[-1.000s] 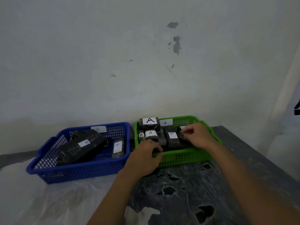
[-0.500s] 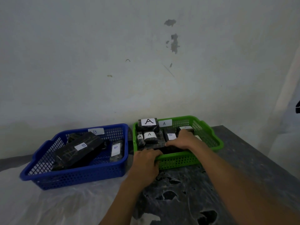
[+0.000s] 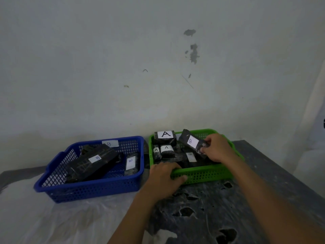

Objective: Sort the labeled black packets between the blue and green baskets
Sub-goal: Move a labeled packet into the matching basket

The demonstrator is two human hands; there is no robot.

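two baskets sit side by side on the counter (image 3: 263, 199), the green basket (image 3: 207, 174) taken as landmark. head view: blue basket (image 3: 91, 190) just left of the green basket, near walls almost touching. right hand (image 3: 217, 147) over the green basket's right half, fingers curled round the end of a black packet labeled b (image 3: 190, 141), which is tilted and lifted above the other packets. left hand (image 3: 164, 176) grips the green basket's near rim at its left corner, fingers wrapped over the edge. inside the green basket, back left: large packet labeled a (image 3: 165, 136); in front of it two smaller a packets (image 3: 166, 150); toward the middle a flat packet with a b label (image 3: 190, 157). left of the green basket, in the blue one: a big black packet (image 3: 91, 162) lying slanted with a b label, a slim b packet (image 3: 131, 163) at its right, and a b tag (image 3: 110, 143) on the back wall. behind the green basket, a stained pale wall (image 3: 123, 67).
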